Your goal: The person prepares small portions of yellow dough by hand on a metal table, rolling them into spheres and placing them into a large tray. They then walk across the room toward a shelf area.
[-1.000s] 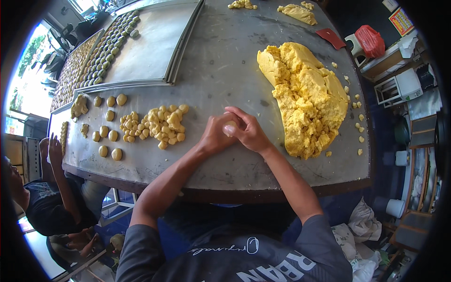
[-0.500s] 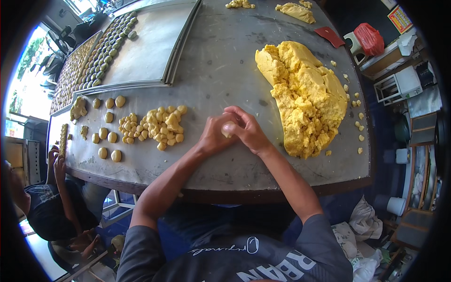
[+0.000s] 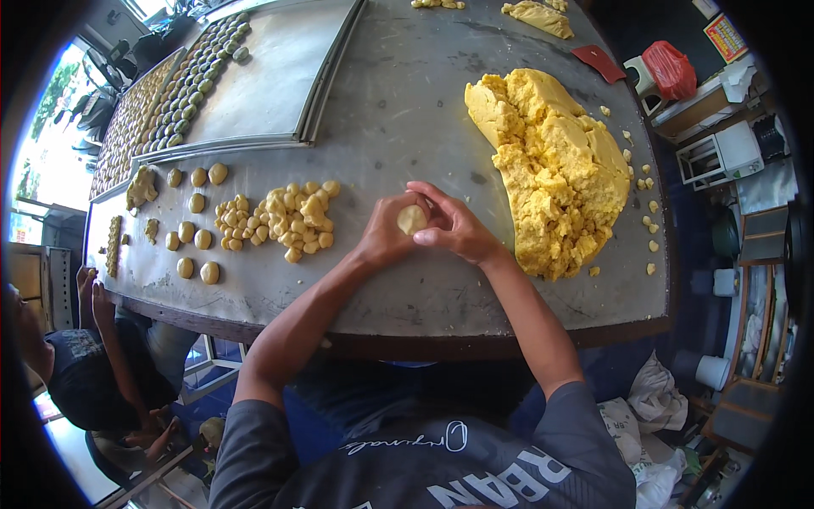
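A pale round dough ball [image 3: 412, 220] sits between my two hands, over the middle of the metal table. My left hand [image 3: 383, 231] cups it from the left. The curved fingers and thumb of my right hand [image 3: 465, 231] close round it from the right. Left of my hands lies a heap of small dough pieces [image 3: 292, 216], with several smooth finished-looking balls [image 3: 203, 239] beyond it. To the right rests a big crumbly mound of yellow dough [image 3: 555, 178].
Metal trays [image 3: 263, 81] at the far left hold rows of small round pieces. A red scraper [image 3: 598, 63] lies near the far right edge, with dough crumbs [image 3: 651, 222] along that side. Another person's hands [image 3: 96, 297] work at the table's left end.
My hands have opened somewhat around the dough ball, so more of its top shows. The other person's hands have shifted slightly at the left edge.
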### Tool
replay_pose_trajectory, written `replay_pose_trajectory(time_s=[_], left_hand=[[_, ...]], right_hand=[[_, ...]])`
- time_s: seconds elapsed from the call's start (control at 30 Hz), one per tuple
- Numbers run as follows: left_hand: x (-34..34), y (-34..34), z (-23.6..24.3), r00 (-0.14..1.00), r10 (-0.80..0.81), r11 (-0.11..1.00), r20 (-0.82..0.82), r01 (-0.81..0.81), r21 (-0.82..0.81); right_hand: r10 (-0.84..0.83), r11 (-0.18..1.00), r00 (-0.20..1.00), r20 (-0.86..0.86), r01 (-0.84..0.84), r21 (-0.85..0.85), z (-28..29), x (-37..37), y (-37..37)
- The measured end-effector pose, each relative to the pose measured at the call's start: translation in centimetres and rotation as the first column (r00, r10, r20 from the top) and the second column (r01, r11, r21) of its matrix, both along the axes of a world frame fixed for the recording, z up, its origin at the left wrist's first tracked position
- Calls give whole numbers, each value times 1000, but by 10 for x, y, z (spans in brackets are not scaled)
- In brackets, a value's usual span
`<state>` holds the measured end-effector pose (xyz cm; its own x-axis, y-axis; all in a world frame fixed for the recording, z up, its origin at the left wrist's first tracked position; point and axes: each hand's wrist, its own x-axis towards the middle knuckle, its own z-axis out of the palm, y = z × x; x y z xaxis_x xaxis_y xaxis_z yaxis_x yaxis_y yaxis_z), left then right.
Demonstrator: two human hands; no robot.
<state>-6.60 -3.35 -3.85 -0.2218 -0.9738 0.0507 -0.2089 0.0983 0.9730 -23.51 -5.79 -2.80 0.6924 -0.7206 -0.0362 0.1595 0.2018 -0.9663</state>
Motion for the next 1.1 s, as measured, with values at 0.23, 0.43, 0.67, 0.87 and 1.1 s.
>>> replay_pose_trajectory(time_s=[0.23, 0.43, 0.67, 0.87, 1.1], left_hand=[[-1, -1, -6, 999, 29, 999, 30, -27, -39], [0, -2, -11, 999, 36, 997, 24, -34, -65], [0, 0, -2, 999, 19, 997, 39, -16, -81], [-1, 0, 0, 1000, 13, 1000, 19, -13, -4], [1, -2, -10, 1000, 8, 997, 17, -6, -78]], right_hand=[[-39, 997, 998, -54, 35, -71, -2, 4, 1], [-55, 990, 996, -69, 46, -133, -7, 5, -1], [-44, 993, 999, -15, 42, -114, -6, 3, -1], [-142, 951, 980, -137, 97, -292, -6, 11, 5], [-50, 982, 987, -153, 21, -186, -1, 5, -2]])
